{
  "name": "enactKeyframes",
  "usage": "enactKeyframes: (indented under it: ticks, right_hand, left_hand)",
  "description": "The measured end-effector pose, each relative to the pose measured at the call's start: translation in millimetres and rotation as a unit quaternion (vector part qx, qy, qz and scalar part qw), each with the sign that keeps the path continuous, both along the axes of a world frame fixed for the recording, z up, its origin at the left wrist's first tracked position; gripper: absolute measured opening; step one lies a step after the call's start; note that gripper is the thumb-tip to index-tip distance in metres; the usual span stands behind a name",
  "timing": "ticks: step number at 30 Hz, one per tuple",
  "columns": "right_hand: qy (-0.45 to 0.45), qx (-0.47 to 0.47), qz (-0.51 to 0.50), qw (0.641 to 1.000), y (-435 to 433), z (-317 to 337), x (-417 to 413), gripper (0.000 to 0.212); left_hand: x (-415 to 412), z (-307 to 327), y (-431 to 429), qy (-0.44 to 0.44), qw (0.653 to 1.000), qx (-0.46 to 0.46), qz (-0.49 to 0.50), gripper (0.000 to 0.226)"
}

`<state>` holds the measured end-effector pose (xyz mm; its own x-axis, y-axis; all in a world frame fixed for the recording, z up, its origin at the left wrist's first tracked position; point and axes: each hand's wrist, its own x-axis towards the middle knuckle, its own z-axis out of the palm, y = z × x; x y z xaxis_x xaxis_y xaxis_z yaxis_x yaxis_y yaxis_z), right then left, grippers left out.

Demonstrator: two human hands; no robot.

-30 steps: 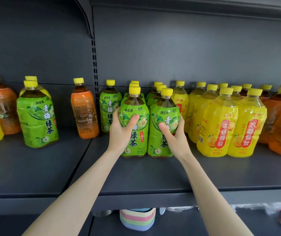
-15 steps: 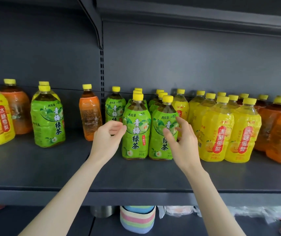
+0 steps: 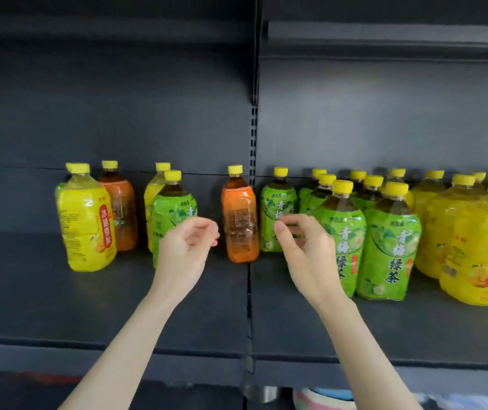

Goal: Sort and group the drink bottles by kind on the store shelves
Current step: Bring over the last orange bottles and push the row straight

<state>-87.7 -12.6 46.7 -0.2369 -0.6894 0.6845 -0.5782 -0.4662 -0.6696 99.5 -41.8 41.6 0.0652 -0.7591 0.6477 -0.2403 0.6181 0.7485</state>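
Observation:
A lone orange-label bottle (image 3: 239,220) stands at the shelf joint. My left hand (image 3: 185,255) hovers just left of it, fingers loosely curled, holding nothing. My right hand (image 3: 307,255) hovers just right of it, also loosely curled and empty, in front of a green tea bottle (image 3: 276,208). Several green tea bottles (image 3: 387,244) are grouped to the right, then yellow pear-drink bottles (image 3: 479,244). On the left stand a yellow bottle (image 3: 87,220), an orange bottle (image 3: 121,211) behind it and a green bottle (image 3: 168,208) partly hidden by my left hand.
The dark shelf (image 3: 112,315) has bare room in front of the bottles and at the far left. An upright slotted post (image 3: 254,137) divides the two bays. A striped container (image 3: 322,399) shows below the shelf.
Both hands let go of the two front green tea bottles and moved left, now flanking the orange bottle. The view shifted left and up.

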Motion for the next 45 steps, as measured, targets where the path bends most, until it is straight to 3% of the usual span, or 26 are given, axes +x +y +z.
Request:
enactKeyframes:
  ticks: [3,10,16,25,30,36,42,45]
  right_hand:
    - [-0.009,0.021,-0.004,1.000,-24,-10,44,0.014]
    - [-0.004,0.053,-0.054,0.997,-70,-10,93,0.026]
    - [0.021,0.048,-0.120,0.991,-115,2,98,0.051]
    - [-0.002,0.109,-0.126,0.986,-161,-6,84,0.093]
    - [0.025,0.096,-0.150,0.984,-163,-9,80,0.087]
    - [-0.020,0.069,-0.099,0.992,-137,-15,85,0.085]
    - [-0.026,0.022,-0.088,0.996,-106,-22,108,0.082]
    - [-0.034,0.008,-0.097,0.995,-95,-25,123,0.089]
  left_hand:
    - [40,-13,-28,0.012,0.999,0.009,0.043,0.005]
    - [73,-20,-86,-0.058,0.990,0.059,0.110,0.081]
    - [81,-19,-135,-0.048,0.995,0.060,0.069,0.101]
    - [74,-30,-159,-0.027,0.998,0.024,0.050,0.101]
    - [73,-33,-157,-0.033,0.998,0.024,0.047,0.100]
    - [75,-29,-151,-0.060,0.997,0.037,0.043,0.098]
    - [103,-29,-128,-0.097,0.993,0.063,0.022,0.072]
    - [130,-29,-110,-0.077,0.994,0.014,0.073,0.048]
